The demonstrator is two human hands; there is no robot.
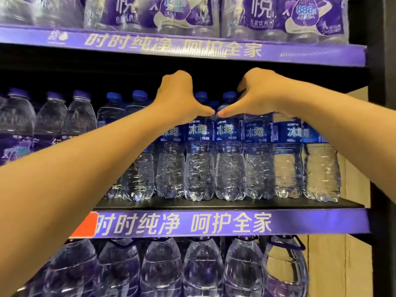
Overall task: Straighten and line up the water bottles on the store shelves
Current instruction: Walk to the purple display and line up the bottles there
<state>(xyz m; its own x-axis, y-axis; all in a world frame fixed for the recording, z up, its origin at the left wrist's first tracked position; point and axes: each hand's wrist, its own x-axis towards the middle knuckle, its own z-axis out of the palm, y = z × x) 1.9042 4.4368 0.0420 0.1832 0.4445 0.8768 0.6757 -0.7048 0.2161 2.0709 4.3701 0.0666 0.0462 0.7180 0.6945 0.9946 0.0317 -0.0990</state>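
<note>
A front row of clear water bottles with blue labels (200,159) stands upright along the middle shelf (300,221). Blue caps of a second row show behind them. My left hand (177,97) reaches over the tops of the bottles left of centre, its fingers curled down behind them and its thumb lying across a bottle's shoulder (170,163). My right hand (259,93) is hooked the same way over the bottles right of centre (258,163). The two thumb tips nearly meet. The caps under both hands are hidden.
Rounder clear bottles with purple caps (51,116) fill the left of the same shelf. Shrink-wrapped purple packs (278,16) sit on the shelf above, and large jugs with handles (201,266) on the one below. A dark upright post (381,125) bounds the shelves at the right.
</note>
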